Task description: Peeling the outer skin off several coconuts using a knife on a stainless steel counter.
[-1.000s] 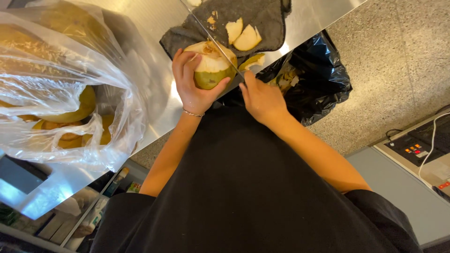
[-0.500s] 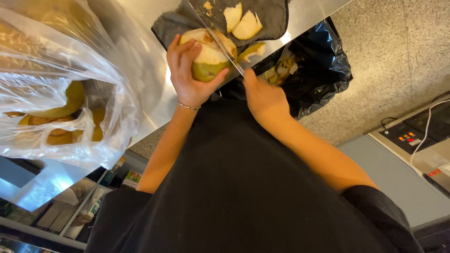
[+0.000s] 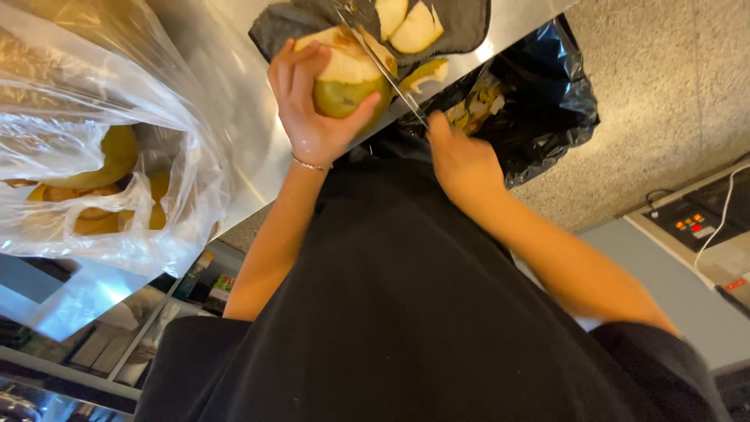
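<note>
- Fingers (image 3: 301, 66) of the left hand (image 3: 312, 109) curl over the coconut (image 3: 344, 78), with the thumb pressed on its green side, so this hand is clenched around the fruit.
- Coconut is held at the near edge of the steel counter (image 3: 226, 86); its upper part is cut back to pale husk and its lower part is green skin.
- Right hand (image 3: 461, 160) sits just beside the coconut, lower and to the right of it, closed around the handle of a knife (image 3: 383, 70); the handle itself is hidden inside the fist.
- Knife blade runs up from that fist and lies across the right flank of the coconut, touching the pale cut surface.
- A thin bracelet (image 3: 311, 165) circles the left wrist, below the coconut.
- A dark cloth (image 3: 461, 27) lies on the counter behind the coconut, and pale husk pieces (image 3: 406, 23) rest on it.
- One yellow-green peel strip (image 3: 426, 74) hangs at the counter edge, right of the coconut.
- A black bin bag (image 3: 547, 109) hangs open below the counter edge, right of the coconut, with husk scraps inside.
- A clear plastic bag (image 3: 94, 148) holding yellowish fruit lies on the counter well to the left of the coconut.
- The person's black shirt (image 3: 406, 312) fills the space below the coconut.
</note>
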